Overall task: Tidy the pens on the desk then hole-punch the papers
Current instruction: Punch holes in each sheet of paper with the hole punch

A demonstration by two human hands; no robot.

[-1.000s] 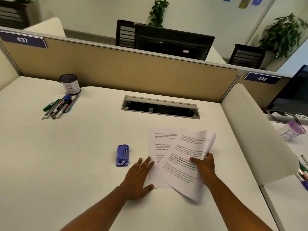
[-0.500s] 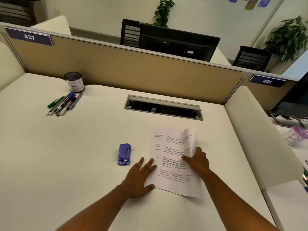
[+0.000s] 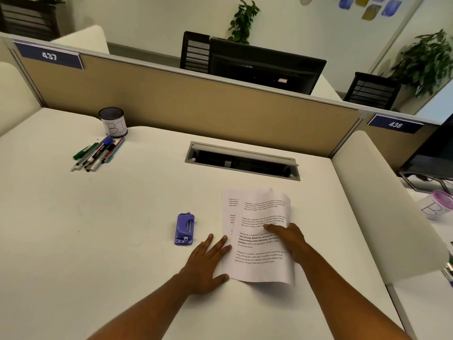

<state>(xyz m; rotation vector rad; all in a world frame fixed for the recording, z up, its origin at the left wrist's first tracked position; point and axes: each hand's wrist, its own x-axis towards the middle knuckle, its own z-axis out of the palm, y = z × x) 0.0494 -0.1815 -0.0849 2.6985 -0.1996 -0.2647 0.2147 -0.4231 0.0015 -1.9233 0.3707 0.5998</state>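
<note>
Printed papers lie stacked on the white desk, the top sheet a little askew with its far edge curled up. My right hand presses flat on the top sheet. My left hand lies flat on the desk with its fingertips at the stack's left edge. A small purple hole punch sits just left of the papers. Several pens and markers lie loose in a bunch at the far left, in front of a dark pen cup labelled "BI".
A cable slot with a raised metal flap opens in the desk behind the papers. A tan partition closes the far side. A low white divider bounds the right, with a purple-rimmed cup on the desk beyond.
My right hand has slid the top sheet leftward over the lower one and now presses it flat. The sheets have gone from fanned apart to nearly stacked. My left hand stayed at the left edge.
</note>
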